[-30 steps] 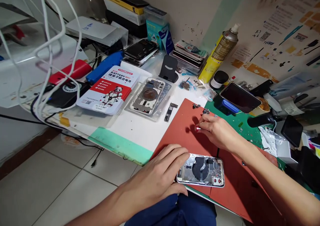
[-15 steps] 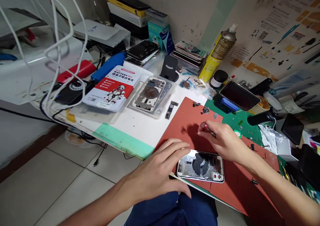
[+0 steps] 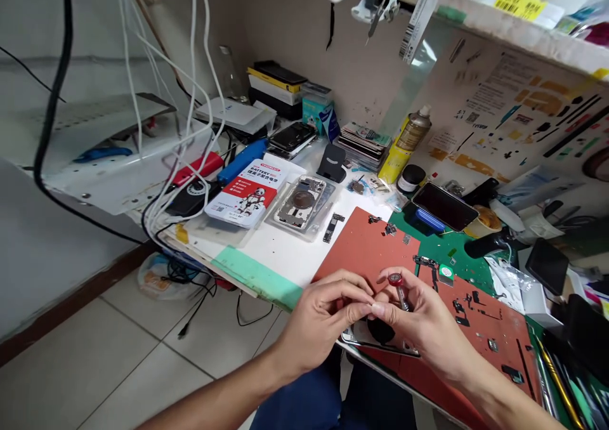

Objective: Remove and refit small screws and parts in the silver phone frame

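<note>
My right hand [image 3: 431, 322] is wrapped round a small screwdriver [image 3: 396, 280] with a red cap, its shaft slanting down into the palm. The thumb of that hand meets the fingertips of my left hand [image 3: 316, 319], which is closed in a pinch. Whatever lies between the fingertips is too small to make out. Right below both hands, an opened phone housing [image 3: 382, 332] with a dark round pad lies on the reddish-brown mat [image 3: 349, 246] at the bench edge. The hands cover much of it.
Small phone parts [image 3: 461, 312] are scattered on the mat's right side. Behind sit a second phone housing [image 3: 301, 203] in a clear tray, a battery box [image 3: 247, 192], a yellow spray can [image 3: 404, 141] and a propped phone [image 3: 445, 205]. White cables [image 3: 193, 94] hang at left.
My hands have come together above the phone housing; the left has left its edge and closed into a pinch. The screwdriver now stands more upright. The view has tilted up, showing a shelf.
</note>
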`<state>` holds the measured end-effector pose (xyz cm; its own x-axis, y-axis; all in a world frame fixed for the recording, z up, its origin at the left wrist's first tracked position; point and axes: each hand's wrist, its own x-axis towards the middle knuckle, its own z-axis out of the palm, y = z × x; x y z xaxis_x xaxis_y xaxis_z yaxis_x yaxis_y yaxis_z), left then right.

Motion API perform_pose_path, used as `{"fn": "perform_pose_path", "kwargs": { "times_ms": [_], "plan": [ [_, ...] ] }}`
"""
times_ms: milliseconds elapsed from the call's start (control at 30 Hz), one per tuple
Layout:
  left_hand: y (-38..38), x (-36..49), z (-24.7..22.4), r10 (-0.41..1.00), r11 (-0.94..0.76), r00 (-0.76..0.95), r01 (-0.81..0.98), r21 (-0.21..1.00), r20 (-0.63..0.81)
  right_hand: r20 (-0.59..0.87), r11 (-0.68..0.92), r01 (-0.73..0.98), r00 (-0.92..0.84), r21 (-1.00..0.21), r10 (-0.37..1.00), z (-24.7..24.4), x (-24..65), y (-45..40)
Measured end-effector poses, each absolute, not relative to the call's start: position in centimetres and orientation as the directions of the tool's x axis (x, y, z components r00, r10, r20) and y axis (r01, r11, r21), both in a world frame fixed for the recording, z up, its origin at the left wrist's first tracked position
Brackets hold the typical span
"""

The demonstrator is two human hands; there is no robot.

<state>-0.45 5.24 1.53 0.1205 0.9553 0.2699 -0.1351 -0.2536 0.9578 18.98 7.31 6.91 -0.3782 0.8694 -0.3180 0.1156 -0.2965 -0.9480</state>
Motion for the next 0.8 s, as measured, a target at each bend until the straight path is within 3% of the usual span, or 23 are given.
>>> {"fn": "perform_pose_path", "kwargs": {
  "times_ms": [67, 133, 233, 300, 367, 533, 700, 800],
  "plan": [
    [4.9, -0.8, 1.6, 0.933, -0.313, 0.180, -0.014, 0.950, 0.310, -0.222, -0.134, 0.255, -0.358, -0.958, 0.907, 7.1, 19.8, 6.7],
    [4.4, -1.3, 1.7, 0.896, -0.390, 0.280, 0.121, 0.913, 0.346, -0.063, 0.132, 0.431, -0.410, -0.893, 0.910, 7.0, 20.8, 5.8],
    [3.4, -1.7, 1.8, 0.826, -0.511, 0.426, 0.288, 0.810, 0.369, 0.181, 0.525, 0.561, -0.554, -0.640, 0.813, 6.0, 21.9, 4.1],
    [2.6, -1.8, 1.9, 0.799, -0.547, 0.500, 0.375, 0.749, 0.334, 0.250, 0.650, 0.594, -0.617, -0.475, 0.746, 4.8, 22.2, 3.1],
    [2.0, -1.7, 2.0, 0.794, -0.534, 0.550, 0.426, 0.730, 0.260, 0.247, 0.682, 0.622, -0.642, -0.385, 0.725, 3.7, 22.2, 2.3],
    [1.0, -1.5, 2.1, 0.782, -0.490, 0.612, 0.487, 0.723, 0.118, 0.180, 0.682, 0.630, -0.672, -0.370, 0.718, 2.4, 22.3, 1.5],
    [1.1, -1.4, 2.4, 0.803, -0.467, 0.582, 0.479, 0.743, 0.129, 0.156, 0.721, 0.632, -0.712, -0.284, 0.685, 2.6, 22.4, 1.3],
    [2.2, -2.3, 2.1, 0.816, -0.527, 0.524, 0.498, 0.689, 0.245, 0.175, 0.699, 0.625, -0.689, -0.347, 0.703, 2.9, 22.6, 2.0]
  ]
}}
